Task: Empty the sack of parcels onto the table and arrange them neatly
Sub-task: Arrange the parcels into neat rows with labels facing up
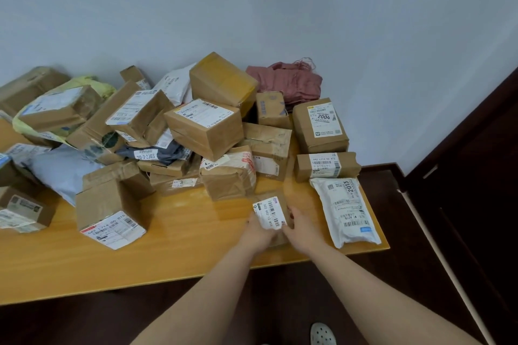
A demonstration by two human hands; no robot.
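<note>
"2004" on brown box label [325,117], "2013" on white mailer [346,211], "70-3-2303" on grey bag [157,152]

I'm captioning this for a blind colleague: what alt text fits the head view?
Both hands, left hand and right hand, grip a small brown cardboard parcel on a yellow wooden table. Behind it lies a jumbled heap of parcels and a crumpled pink sack.

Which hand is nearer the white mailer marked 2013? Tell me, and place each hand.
Right. The right hand grips the small labelled box on the side facing the white mailer, just short of it. The left hand holds the box's far side, further from the mailer.
</note>
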